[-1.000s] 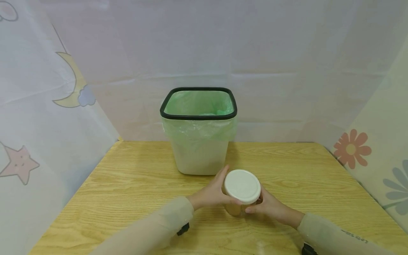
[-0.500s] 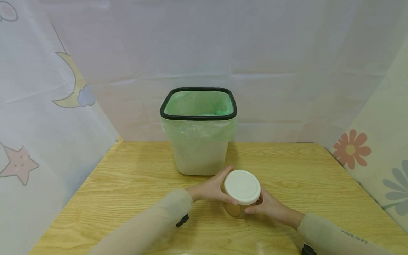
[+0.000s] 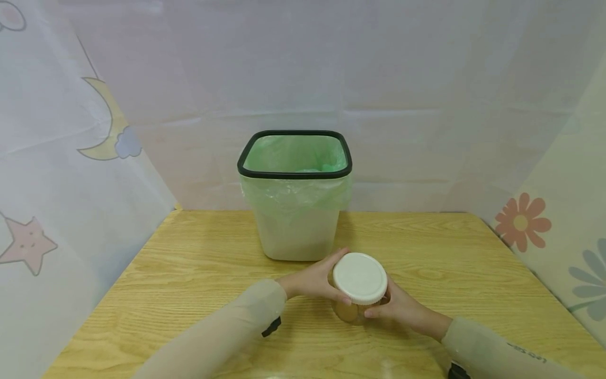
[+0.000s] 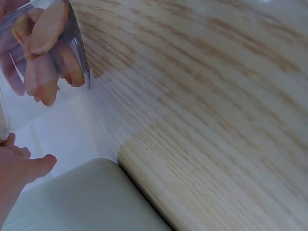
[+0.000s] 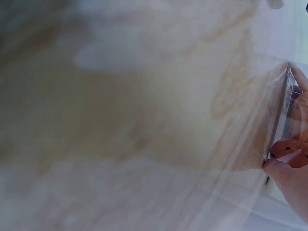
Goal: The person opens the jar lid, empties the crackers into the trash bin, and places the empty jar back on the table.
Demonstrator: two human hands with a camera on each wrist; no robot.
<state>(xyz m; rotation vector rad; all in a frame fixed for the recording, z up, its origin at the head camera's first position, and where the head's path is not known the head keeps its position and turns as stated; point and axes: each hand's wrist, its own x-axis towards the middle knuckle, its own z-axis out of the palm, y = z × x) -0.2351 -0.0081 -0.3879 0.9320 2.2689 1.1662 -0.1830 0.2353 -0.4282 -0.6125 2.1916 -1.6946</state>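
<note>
My left-hand fingers (image 3: 318, 280) spread around the rim of the white lid (image 3: 360, 277), thumb in front, while my right-hand fingers (image 3: 404, 309) grip the side of the clear jar (image 3: 347, 311), which is upright at the table (image 3: 165, 300), near the bin's (image 3: 295, 226) front right. The step in hand appears to be unscrewing the lid; whether it is loose, I cannot tell. Next, hold the jar steady and twist.
</note>
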